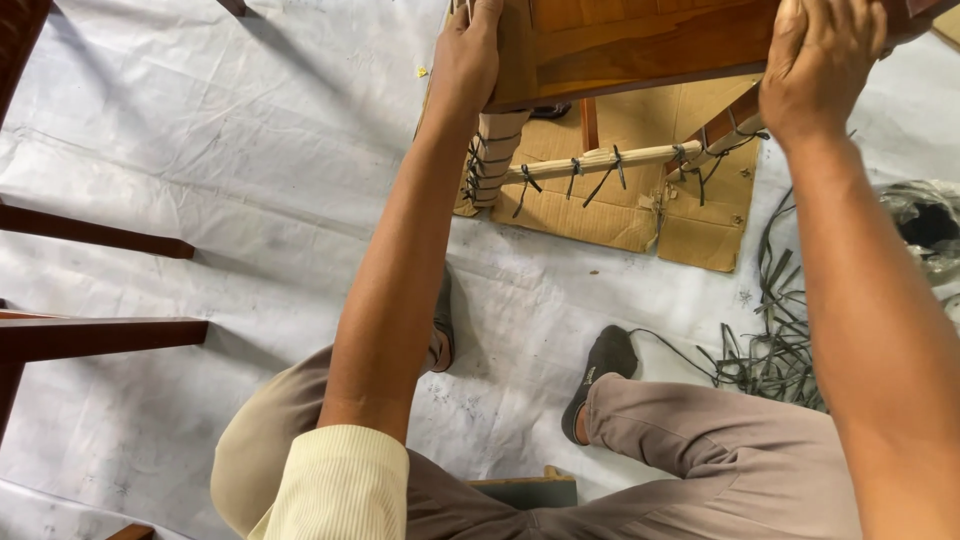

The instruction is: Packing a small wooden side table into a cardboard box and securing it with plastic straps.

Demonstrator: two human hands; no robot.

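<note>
I grip the wooden chair (640, 45) at both sides of its seat, left hand (468, 55) and right hand (815, 65), fingers clamped on the wood. It stands on cardboard (620, 210). One leg (492, 160) and a rung (600, 163) are wrapped and tied; loose straps (770, 350) lie on the floor.

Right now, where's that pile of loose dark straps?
In the head view, the pile of dark straps lies on the white floor sheet at right, below the cardboard and beside the person's socked foot.
</note>
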